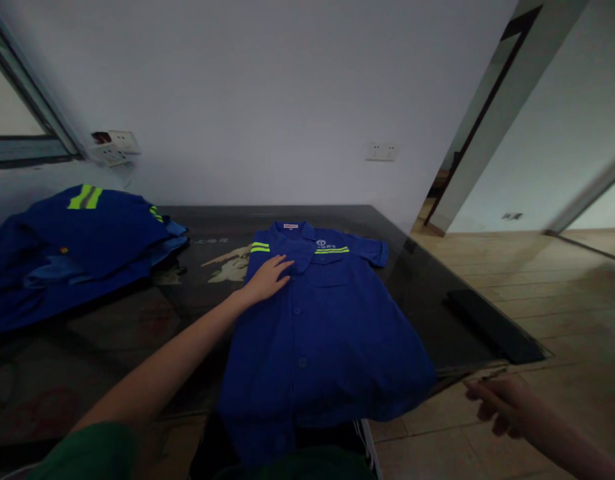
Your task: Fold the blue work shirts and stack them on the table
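A blue short-sleeved work shirt (347,333) lies front up on the dark table, its collar toward the wall and its hem hanging over the near edge. It has yellow-green stripes, a white chest logo and buttons down the front. My left hand (268,277) rests flat on its upper left front, fingers spread, near the collar. Off to the right, beside the table's near edge, my right hand (500,405) hangs away from the shirt. Its fingers are loosely bent and apart, with nothing visible in them. The shirt's left sleeve is partly hidden.
A heap of blue clothes (82,247) with yellow-green stripes lies on the table (207,227) at the left. A flat black object (494,325) lies along the right edge. Wall sockets (382,151) are behind, and tiled floor (552,280) extends to the right.
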A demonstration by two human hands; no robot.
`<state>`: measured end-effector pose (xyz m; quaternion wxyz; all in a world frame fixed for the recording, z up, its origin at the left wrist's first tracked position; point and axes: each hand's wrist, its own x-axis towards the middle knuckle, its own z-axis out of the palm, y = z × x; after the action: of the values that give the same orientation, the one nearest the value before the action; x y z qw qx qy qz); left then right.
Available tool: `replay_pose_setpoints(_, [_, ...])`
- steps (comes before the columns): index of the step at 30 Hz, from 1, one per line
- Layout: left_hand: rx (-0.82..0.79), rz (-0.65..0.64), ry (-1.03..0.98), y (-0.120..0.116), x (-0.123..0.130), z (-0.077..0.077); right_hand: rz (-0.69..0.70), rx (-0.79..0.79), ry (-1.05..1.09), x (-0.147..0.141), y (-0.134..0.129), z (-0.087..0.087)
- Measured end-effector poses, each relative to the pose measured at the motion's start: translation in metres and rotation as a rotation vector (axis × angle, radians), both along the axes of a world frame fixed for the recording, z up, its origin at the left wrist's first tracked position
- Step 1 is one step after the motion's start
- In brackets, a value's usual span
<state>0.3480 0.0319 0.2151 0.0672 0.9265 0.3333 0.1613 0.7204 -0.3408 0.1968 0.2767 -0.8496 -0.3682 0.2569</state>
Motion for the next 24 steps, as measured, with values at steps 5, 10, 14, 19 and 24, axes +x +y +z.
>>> replay_pose_setpoints(5, [-0.165,0.109,0.207,0.031,0.014,-0.024,0.039,0.224,0.274,-0.048,0.001,-0.032])
replay_pose_setpoints(10, [-0.029,0.157,0.1,0.021,0.046,-0.001,-0.023,0.41,0.42,-0.078,0.007,-0.034])
replay_pose_setpoints(14, [0.035,-0.087,0.08,-0.002,0.124,0.017,-0.14,0.447,0.508,-0.096,0.008,-0.024])
replay_pose_setpoints(19, [0.051,-0.27,0.127,-0.031,0.227,0.004,-0.158,0.549,0.452,-0.118,0.01,-0.009])
replay_pose_setpoints(24, [-0.008,-0.221,0.161,-0.033,0.286,-0.01,-0.09,0.588,0.379,-0.127,0.014,-0.004])
